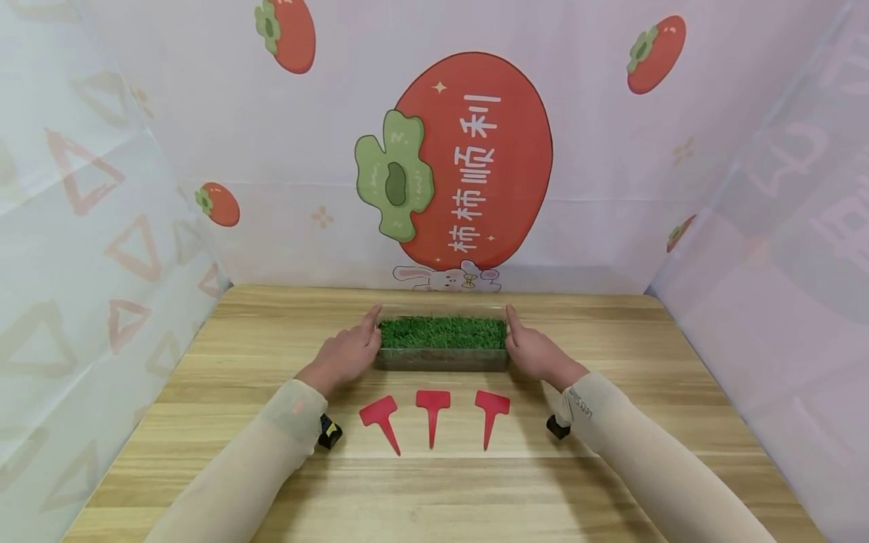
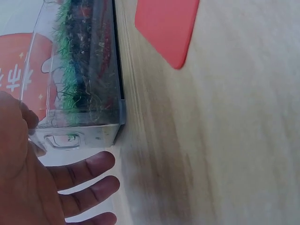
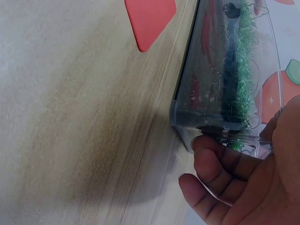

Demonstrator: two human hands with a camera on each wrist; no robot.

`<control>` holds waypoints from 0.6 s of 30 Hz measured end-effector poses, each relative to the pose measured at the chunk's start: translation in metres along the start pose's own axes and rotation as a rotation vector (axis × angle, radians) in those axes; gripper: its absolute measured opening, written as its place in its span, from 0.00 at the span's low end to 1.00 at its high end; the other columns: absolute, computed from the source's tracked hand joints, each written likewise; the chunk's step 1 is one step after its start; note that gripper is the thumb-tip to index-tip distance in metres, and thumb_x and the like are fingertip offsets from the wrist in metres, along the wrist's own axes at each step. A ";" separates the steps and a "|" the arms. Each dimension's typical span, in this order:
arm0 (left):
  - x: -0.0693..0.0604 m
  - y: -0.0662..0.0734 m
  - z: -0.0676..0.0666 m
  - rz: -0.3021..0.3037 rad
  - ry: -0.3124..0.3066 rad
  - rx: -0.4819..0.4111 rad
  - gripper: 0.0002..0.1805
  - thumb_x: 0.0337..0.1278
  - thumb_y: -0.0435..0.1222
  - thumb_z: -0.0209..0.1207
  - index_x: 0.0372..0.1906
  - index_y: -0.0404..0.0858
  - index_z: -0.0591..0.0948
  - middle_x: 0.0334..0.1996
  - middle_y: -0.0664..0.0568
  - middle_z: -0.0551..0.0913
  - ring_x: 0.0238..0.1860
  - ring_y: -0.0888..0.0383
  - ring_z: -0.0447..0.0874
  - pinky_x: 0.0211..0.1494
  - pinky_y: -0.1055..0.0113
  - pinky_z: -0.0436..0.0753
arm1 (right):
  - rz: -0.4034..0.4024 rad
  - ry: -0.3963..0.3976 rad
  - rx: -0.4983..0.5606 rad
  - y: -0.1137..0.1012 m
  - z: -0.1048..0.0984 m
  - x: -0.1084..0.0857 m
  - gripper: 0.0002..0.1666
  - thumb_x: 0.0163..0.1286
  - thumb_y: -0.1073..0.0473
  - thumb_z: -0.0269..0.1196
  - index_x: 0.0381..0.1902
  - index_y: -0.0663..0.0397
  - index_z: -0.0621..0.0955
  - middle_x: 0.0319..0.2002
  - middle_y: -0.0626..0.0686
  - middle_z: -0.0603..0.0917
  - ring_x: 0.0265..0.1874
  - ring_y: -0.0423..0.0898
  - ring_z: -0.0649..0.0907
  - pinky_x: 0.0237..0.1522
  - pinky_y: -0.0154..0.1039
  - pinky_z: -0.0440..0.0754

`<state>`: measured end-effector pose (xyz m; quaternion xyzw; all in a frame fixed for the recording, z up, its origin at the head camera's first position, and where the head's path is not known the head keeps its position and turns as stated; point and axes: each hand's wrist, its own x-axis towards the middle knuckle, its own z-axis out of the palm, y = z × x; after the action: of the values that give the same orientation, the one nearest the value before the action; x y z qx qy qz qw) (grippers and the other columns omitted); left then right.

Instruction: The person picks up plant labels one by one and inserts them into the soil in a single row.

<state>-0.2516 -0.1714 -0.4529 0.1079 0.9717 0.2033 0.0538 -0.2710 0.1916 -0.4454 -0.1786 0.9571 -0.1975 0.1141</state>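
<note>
A clear plastic box (image 1: 441, 362) holding green artificial grass (image 1: 441, 330) sits near the back of the table. At its left end, my left hand (image 1: 349, 354) pinches the rim between thumb and index finger, the other fingers spread below in the left wrist view. My right hand (image 1: 539, 356) grips the opposite end, thumb at the rim and fingers bent against the end wall (image 3: 187, 136). In front of the box lie three red T-shaped plant labels: a left one (image 1: 379, 412), a middle one (image 1: 433, 400) and a right one (image 1: 492, 403).
The wooden table (image 1: 434, 498) meets a pale curtain (image 1: 285, 241) printed with persimmons behind the box. More curtain hangs along both sides. Small black devices sit at the left wrist (image 1: 330, 434) and right wrist (image 1: 558, 427).
</note>
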 end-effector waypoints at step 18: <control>-0.002 -0.019 -0.007 0.084 0.054 0.049 0.35 0.76 0.57 0.41 0.81 0.57 0.50 0.69 0.34 0.71 0.71 0.32 0.66 0.72 0.35 0.61 | 0.012 0.029 -0.018 0.003 0.001 0.000 0.40 0.81 0.53 0.34 0.79 0.50 0.28 0.16 0.49 0.72 0.14 0.44 0.68 0.41 0.49 0.77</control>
<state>-0.2545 -0.1911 -0.4540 0.1446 0.9720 0.1844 0.0164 -0.2711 0.1937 -0.4477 -0.1708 0.9615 -0.1909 0.0998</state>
